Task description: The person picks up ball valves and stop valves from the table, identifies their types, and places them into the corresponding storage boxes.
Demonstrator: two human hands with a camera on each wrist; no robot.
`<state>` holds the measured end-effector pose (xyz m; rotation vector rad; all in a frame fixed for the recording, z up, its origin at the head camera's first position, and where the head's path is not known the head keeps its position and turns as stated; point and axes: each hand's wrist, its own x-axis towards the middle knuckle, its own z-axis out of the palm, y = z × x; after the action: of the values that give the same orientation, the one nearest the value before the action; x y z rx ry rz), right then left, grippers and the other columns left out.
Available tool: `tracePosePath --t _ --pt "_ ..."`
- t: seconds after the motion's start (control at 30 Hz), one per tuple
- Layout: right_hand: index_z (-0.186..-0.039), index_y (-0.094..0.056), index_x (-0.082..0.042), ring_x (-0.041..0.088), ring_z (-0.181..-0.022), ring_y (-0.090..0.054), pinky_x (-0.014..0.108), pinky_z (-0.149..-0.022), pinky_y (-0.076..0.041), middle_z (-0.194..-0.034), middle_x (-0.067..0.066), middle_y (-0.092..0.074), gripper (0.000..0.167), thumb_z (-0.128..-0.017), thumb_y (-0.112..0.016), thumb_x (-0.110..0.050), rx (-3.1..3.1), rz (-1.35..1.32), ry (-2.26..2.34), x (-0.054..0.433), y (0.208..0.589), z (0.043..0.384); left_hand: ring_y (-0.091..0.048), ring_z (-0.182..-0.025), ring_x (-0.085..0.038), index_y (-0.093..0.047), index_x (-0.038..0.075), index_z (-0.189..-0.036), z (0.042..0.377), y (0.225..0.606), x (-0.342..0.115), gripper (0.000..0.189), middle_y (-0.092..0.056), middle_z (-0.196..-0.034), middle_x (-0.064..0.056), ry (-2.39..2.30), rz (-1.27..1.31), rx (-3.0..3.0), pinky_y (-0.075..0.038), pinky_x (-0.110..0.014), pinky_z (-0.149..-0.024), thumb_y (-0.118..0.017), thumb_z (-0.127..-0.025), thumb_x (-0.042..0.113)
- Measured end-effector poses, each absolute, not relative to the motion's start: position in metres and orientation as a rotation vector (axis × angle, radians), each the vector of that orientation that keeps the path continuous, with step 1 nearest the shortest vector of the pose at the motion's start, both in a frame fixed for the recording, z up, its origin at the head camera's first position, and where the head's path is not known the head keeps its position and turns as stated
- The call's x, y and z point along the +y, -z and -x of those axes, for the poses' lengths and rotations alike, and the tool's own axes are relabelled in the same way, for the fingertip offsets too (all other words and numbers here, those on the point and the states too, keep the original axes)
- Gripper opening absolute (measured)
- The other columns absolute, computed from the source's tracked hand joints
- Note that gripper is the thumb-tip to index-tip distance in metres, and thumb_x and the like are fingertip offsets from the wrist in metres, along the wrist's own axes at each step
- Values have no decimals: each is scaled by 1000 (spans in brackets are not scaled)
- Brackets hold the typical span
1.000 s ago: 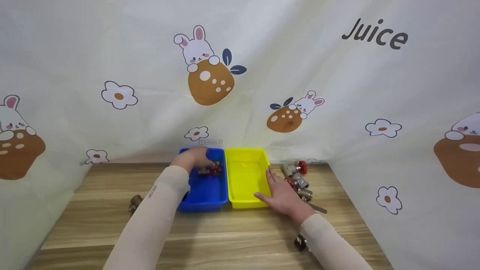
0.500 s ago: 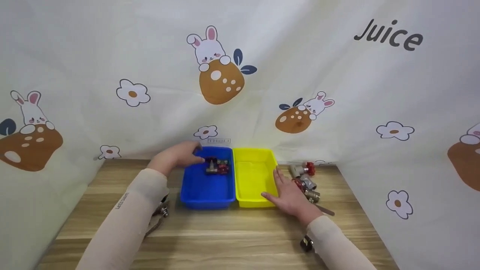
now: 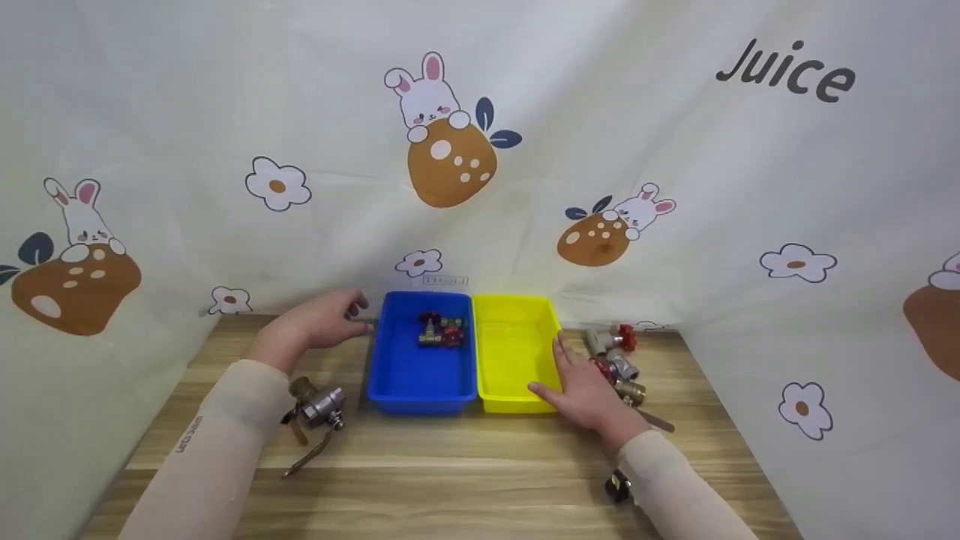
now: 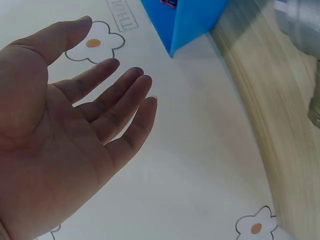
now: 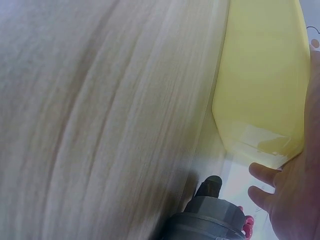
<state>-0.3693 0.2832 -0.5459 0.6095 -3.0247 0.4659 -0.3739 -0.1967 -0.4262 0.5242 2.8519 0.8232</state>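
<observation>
My left hand (image 3: 319,322) hovers just left of the blue tray (image 3: 424,382), its palm bare and fingers loosely spread in the left wrist view. Inside that tray, toward its back right, lie several small brass valves (image 3: 441,331) with red and dark handles. My right hand (image 3: 592,394) rests against the right rim of the yellow tray (image 3: 517,406), thumb over the front corner and fingers along the side. Beside this hand lies a group of metal valves (image 3: 621,367), some with red handwheels, partly hidden by it. Below my left hand are lever-handled ball valves (image 3: 321,405).
The two trays stand side by side against the patterned backdrop (image 3: 315,240). A black part (image 3: 618,486) sits near my right sleeve, partly covered. In the right wrist view, a grey valve body (image 5: 207,220) stands close to the hand. Wood-grain tabletop (image 3: 450,472) stretches in front.
My left hand has come out of the blue tray and moved left, leaving the small valves inside. The ball valves at left are now uncovered. My right hand stays at the yellow tray.
</observation>
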Motion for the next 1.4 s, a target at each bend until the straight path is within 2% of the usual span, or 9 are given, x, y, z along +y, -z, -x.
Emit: tracePosePath --t 0.13,0.3,0.43,0.67,0.87,1.17,1.4 --pt "-175 -14 -1 44 -164 -28 60 -132 -26 -183 19 -13 108 -106 -49 -78 -3047 -592 -450 284 545 369 -66 -126 -45 -62 -7 -142 372 436 -198 48 -70 -135 -26 -864 -537 2864 -55 -63 -108 -71 -108 24" --pt "-176 -13 -3 42 -165 -26 59 -133 -25 -183 17 -12 107 -107 -50 -75 -3069 -576 -448 283 547 369 -62 -134 -47 -59 -7 -147 370 454 -196 53 -64 -144 -27 -934 -554 2879 -52 -64 -112 -72 -107 26" --pt "-175 -14 -2 44 -165 -27 60 -132 -26 -183 17 -12 106 -107 -52 -73 -3059 -579 -452 282 548 369 -58 -140 -49 -52 -8 -154 367 469 -192 65 -57 -153 -29 -955 -543 2890 -50 -66 -114 -73 -108 33" --pt "-174 -17 1 46 -162 -32 62 -131 -28 -182 19 -17 108 -106 -51 -76 -3026 -610 -465 282 546 368 -45 -153 -50 -37 1 -169 350 491 -185 90 -44 -168 -27 -994 -476 2892 -38 -71 -122 -74 -105 53" --pt "-175 -17 1 45 -163 -30 61 -131 -27 -183 20 -16 110 -105 -48 -79 -3024 -609 -463 282 547 369 -29 -161 -54 -23 -1 -174 340 506 -174 109 -24 -178 -29 -912 -454 2924 -29 -74 -125 -61 -104 73" --pt "-175 -16 0 46 -163 -29 61 -131 -27 -182 22 -16 109 -106 -50 -77 -3028 -606 -463 283 543 369 -28 -161 -55 -10 -2 -175 334 529 -157 131 -8 -184 -23 -774 -429 2968 -34 -73 -123 -56 -94 90" --pt "-175 -16 -1 46 -164 -28 62 -132 -26 -183 20 -15 107 -106 -53 -74 -3034 -587 -484 282 545 369 -24 -163 -54 -10 -4 -174 334 538 -151 134 -6 -183 -25 -732 -432 2983 -32 -75 -123 -54 -92 92"
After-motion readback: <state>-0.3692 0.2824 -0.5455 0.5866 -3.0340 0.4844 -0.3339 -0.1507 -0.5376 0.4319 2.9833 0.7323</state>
